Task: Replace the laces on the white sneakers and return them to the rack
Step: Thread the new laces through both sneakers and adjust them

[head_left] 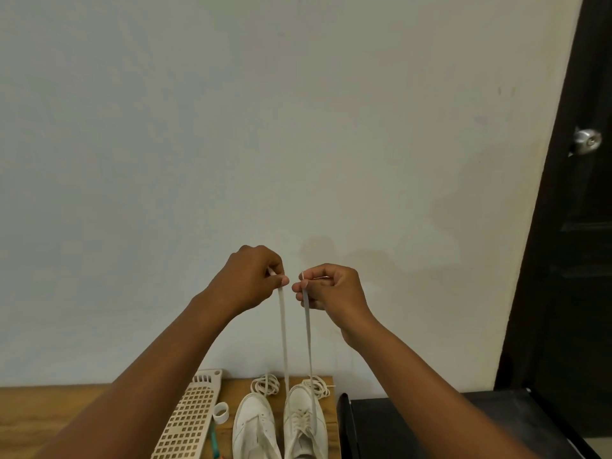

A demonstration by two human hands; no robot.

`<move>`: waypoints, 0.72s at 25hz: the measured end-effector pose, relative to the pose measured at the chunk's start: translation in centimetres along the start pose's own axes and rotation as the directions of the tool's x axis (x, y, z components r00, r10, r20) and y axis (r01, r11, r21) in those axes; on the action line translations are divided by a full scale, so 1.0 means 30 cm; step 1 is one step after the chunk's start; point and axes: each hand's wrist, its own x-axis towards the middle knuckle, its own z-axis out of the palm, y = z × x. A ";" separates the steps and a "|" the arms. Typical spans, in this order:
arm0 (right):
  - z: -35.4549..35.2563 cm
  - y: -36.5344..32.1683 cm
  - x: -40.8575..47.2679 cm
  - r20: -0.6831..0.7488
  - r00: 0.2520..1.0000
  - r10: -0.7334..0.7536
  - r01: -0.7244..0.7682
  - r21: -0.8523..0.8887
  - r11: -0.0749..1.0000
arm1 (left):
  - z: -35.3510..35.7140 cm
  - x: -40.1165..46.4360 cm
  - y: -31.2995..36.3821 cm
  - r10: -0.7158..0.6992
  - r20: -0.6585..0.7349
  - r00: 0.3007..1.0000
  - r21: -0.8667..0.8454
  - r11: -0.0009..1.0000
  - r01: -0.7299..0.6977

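Two white sneakers stand side by side on the wooden table [59, 415], toes pointing away toward the wall, long axes running front to back. Left sneaker [253, 422] is unlaced, its upper smooth and leather-like with bare eyelet rows. Right sneaker [303, 419] carries a flat white lace [283, 329] crossed through its eyelets; both ends rise steeply, nearly parallel. Left hand [251, 279] pinches one end between thumb and fingers; right hand [326, 288] pinches the other end likewise, remaining fingers curled. The two hands are raised near each other, apart, in front of the wall.

No brand, label or writing is legible on either shoe.

Beyond the toes lie two loose coils of off-white lace: one coil [265, 384] past the left sneaker, another coil [319, 385] touching the right sneaker's toe. A beige perforated plastic panel [188, 422] with square holes lies left of the shoes, a small white ring [221, 413] beside it. A black surface [430, 422] adjoins the table's right edge. A dark door [579, 226] with a metal knob [586, 141] stands at right.
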 end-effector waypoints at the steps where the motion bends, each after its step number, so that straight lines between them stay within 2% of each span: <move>1: 0.001 0.000 0.001 0.003 1.000 -0.003 0.003 -0.009 1.000 | -0.006 0.002 0.010 0.007 0.011 1.000 -0.007 1.000 -0.007; 4: 0.003 0.006 0.005 0.003 1.000 -0.024 0.024 -0.037 0.999 | -0.017 0.005 0.041 0.040 0.067 0.997 -0.021 0.999 -0.039; 7: 0.007 0.011 0.004 0.007 0.999 -0.045 0.045 -0.038 0.998 | -0.023 0.002 0.057 0.055 0.144 0.988 -0.189 0.982 -0.027; 12: -0.001 0.021 -0.025 0.104 0.993 -0.063 0.072 -0.084 0.994 | -0.051 -0.011 0.088 0.121 0.428 0.895 -0.372 0.927 0.052; 14: -0.007 0.034 -0.042 0.147 0.988 -0.051 0.065 -0.094 0.993 | -0.045 -0.021 0.084 0.126 0.454 0.882 -0.392 0.917 0.071; 18: -0.012 0.051 -0.064 0.189 0.982 -0.006 0.018 -0.061 0.998 | -0.006 -0.042 0.054 0.085 0.420 0.903 -0.369 0.926 0.085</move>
